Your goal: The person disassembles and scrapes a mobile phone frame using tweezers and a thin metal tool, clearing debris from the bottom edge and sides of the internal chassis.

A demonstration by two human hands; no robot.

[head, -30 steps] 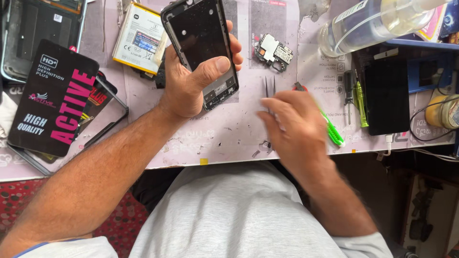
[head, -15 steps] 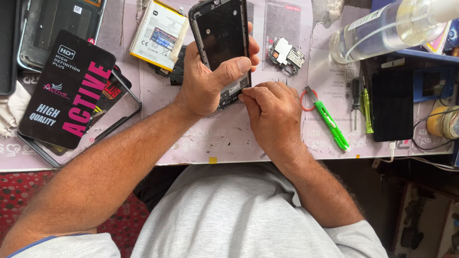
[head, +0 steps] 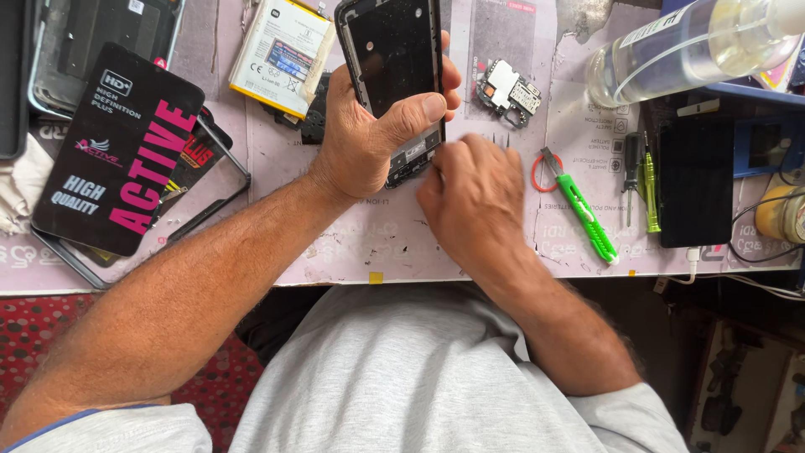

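My left hand (head: 360, 143) grips a black phone frame (head: 390, 50) and holds it tilted above the pink table (head: 377, 252), thumb across its lower part. My right hand (head: 474, 197) is curled against the frame's lower end, next to my left thumb. Its fingertips are hidden under the back of the hand, so I cannot tell what they hold. A thin pair of metal tips (head: 507, 143) pokes out just above its knuckles. A small circuit board (head: 507, 88) lies right of the frame.
A white and yellow battery (head: 281, 54) lies left of the frame. A black and pink box (head: 117, 151) sits far left. Right of my hands lie a green cutter (head: 583, 210), a green screwdriver (head: 650, 189), a black screen (head: 694, 184) and a clear bottle (head: 696, 46).
My right hand has moved left from the tools on the table to the lower end of the phone frame. My left hand keeps its grip on the frame.
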